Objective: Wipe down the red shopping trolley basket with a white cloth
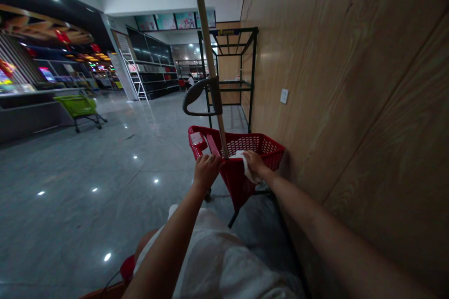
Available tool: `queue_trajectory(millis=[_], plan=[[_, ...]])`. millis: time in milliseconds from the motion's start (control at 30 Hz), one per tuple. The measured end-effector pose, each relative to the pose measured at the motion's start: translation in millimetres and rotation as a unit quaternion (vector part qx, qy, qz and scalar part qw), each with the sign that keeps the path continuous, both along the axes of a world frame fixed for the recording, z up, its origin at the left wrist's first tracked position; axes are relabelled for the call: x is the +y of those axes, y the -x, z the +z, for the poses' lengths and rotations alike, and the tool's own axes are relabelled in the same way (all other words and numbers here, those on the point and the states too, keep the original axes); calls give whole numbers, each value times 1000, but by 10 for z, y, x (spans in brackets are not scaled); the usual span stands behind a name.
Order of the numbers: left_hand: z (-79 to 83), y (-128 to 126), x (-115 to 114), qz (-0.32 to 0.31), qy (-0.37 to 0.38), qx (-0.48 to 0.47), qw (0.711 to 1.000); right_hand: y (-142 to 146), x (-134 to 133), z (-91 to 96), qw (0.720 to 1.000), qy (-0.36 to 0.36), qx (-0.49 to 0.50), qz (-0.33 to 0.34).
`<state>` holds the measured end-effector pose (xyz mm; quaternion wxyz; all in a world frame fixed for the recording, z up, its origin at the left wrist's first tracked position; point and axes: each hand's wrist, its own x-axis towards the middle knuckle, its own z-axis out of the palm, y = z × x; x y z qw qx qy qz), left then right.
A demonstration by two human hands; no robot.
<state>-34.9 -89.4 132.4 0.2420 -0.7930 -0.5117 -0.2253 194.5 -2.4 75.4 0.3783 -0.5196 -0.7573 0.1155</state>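
A red plastic shopping cart (238,180) with latticed sides stands in front of me beside the wooden wall. My left hand (206,170) is closed over its near rim, fingers hooked over the edge. At the rim's right corner, my right hand (255,162) presses a white cloth (248,172) that drapes over the cart's side. A wooden pole (210,51) rises out of the basket between my hands, tilted slightly left at the top. Partway up the pole is a dark looped handle (200,98); how it is attached cannot be made out.
The wood-panelled wall (333,103) runs close along my right, with a socket (284,96) on it. Behind the cart stands a dark metal rack (250,74). A green cart (77,105), a stepladder (135,77) and dark shelving (157,72) are farther left on the shiny floor (115,163).
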Motion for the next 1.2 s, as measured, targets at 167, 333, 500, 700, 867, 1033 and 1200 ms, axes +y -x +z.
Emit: queue_trajectory(millis=[167, 333, 500, 700, 867, 1033, 1200], plan=[[-6, 124, 29, 25, 6, -31, 999, 86, 21, 24, 1000, 1, 10, -16], [40, 250, 104, 34, 26, -35, 998, 805, -20, 214, 996, -47, 35, 62], [87, 395, 97, 28, 39, -17, 999, 696, 44, 247, 997, 49, -61, 27], [47, 389, 52, 37, 23, -29, 999, 225, 44, 173, 995, 58, -74, -8], [32, 386, 73, 43, 24, -43, 998, 812, -122, 288, 997, 7, -56, 54], [66, 445, 59, 42, 32, -42, 998, 998, -192, 305, 978, -86, -24, 188], [77, 498, 38, 41, 38, -42, 998, 275, -32, 165, 971, -15, -125, 206]])
